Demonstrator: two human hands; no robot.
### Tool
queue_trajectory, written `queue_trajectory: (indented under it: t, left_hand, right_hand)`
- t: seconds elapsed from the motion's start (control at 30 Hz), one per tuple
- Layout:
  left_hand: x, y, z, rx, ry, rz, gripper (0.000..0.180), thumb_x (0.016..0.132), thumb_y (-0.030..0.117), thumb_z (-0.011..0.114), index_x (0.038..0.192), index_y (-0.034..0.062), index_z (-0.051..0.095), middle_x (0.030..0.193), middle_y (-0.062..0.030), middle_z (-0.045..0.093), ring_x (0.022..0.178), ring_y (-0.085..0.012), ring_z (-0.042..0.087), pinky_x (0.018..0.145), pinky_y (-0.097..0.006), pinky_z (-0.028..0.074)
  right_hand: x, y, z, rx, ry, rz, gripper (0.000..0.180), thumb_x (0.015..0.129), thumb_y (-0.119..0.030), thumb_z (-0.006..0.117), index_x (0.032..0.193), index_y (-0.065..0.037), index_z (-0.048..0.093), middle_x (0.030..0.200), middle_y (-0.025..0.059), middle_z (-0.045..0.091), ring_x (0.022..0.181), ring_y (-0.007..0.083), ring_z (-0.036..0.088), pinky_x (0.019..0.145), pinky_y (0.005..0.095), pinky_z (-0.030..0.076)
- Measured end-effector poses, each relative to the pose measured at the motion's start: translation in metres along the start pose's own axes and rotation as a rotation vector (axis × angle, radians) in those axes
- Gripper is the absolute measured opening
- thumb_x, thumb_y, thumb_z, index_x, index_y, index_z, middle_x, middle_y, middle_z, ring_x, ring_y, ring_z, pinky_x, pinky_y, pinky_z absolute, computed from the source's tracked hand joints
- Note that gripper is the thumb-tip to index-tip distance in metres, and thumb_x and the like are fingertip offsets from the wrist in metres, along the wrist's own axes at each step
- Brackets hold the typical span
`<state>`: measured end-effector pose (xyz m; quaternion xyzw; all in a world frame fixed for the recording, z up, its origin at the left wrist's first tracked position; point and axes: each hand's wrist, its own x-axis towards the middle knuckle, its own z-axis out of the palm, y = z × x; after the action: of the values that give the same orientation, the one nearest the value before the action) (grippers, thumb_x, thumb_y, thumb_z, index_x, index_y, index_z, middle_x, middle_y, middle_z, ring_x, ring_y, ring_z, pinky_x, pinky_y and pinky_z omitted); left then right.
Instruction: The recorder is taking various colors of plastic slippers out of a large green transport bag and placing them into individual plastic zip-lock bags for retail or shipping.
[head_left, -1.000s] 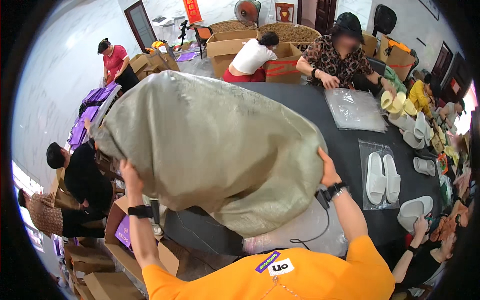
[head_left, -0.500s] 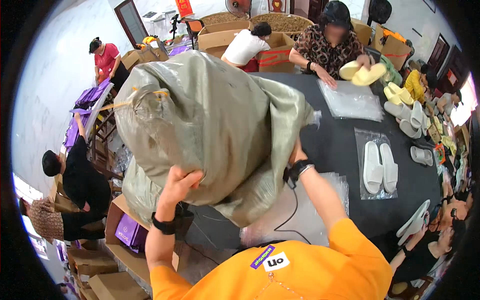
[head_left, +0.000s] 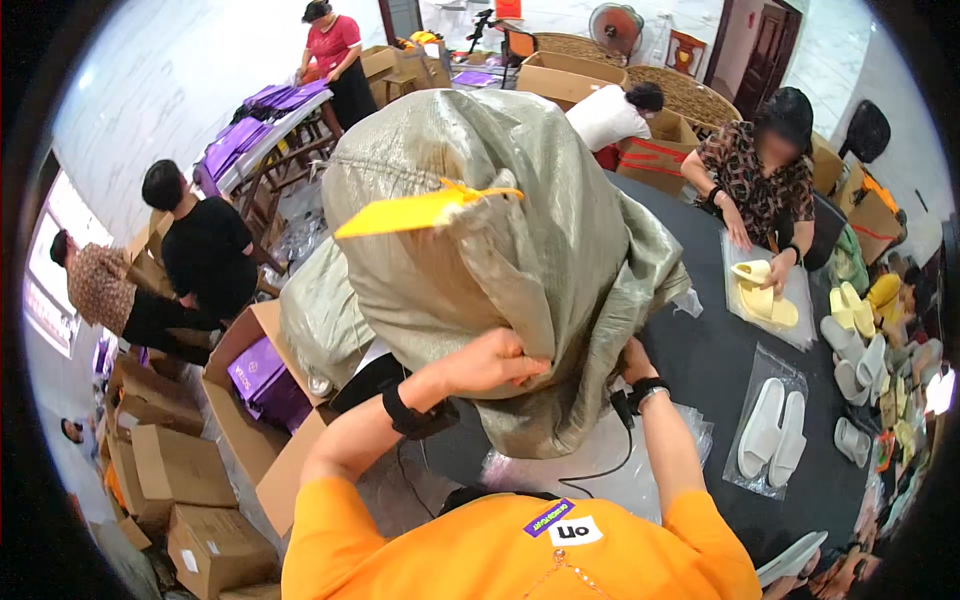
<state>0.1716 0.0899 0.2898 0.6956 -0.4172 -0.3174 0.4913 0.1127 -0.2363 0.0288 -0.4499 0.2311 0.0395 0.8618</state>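
Observation:
A large, bulging grey-green woven sack (head_left: 420, 285) rises in front of me over the dark table (head_left: 690, 340). A yellow tag (head_left: 405, 214) hangs from a tie around a gathered part of its fabric. My left hand (head_left: 497, 362) is closed on a fold at the sack's near side. At its right edge, my right hand (head_left: 636, 362) grips the hanging fabric, its fingers partly hidden by the folds. Below the sack, clear plastic bags (head_left: 570, 475) and a black cable (head_left: 625, 455) lie on the table.
White slides (head_left: 770, 435) in a clear bag lie at the right. Across the table a co-worker (head_left: 765, 175) handles yellow slides (head_left: 765, 300) on plastic bags. More slides (head_left: 850, 360) crowd the right edge. Cardboard boxes (head_left: 185, 465) and a carton of purple bags (head_left: 265, 380) stand left.
The view has turned left. My left hand has come closer to my right hand, and the sack's yellow tag now faces me. The co-worker has lowered the yellow slides onto the plastic bags.

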Motion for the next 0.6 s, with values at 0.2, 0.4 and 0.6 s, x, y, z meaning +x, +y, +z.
queue_trajectory:
  t: [0.2,0.4,0.6]
  left_hand:
    - [-0.037,0.030,-0.044,0.353,0.337,-0.011,0.026,0.082,0.021,0.061,0.076,-0.0037,0.063,0.054,-0.0136,0.054,0.049,-0.0117,0.047,0.049,-0.032,0.039]
    - [-0.095,0.036,-0.101,0.250,1.047,0.174,0.022,0.082,0.013,0.060,0.099,-0.0003,0.060,0.085,-0.0020,0.059,0.075,-0.0098,0.052,0.068,-0.023,0.041]
    - [-0.075,-0.011,-0.175,0.790,1.134,0.224,0.076,0.064,0.023,0.074,0.127,-0.0001,0.039,0.131,-0.0209,0.039,0.121,-0.0357,0.035,0.099,-0.039,0.028]
  right_hand:
    - [-0.054,-0.025,0.016,0.070,-0.117,-0.392,0.052,0.091,-0.044,0.039,0.127,-0.006,0.041,0.120,0.0107,0.052,0.107,0.0270,0.051,0.091,0.0394,0.042]
    - [-0.055,-0.010,0.012,0.352,-0.157,-0.404,0.052,0.091,-0.045,0.040,0.125,-0.005,0.042,0.119,0.0102,0.053,0.104,0.0235,0.052,0.091,0.0370,0.043]
    - [-0.081,-0.021,0.021,0.320,-0.103,-0.450,0.050,0.092,-0.042,0.040,0.125,-0.005,0.043,0.119,0.0098,0.053,0.104,0.0226,0.053,0.090,0.0360,0.043]
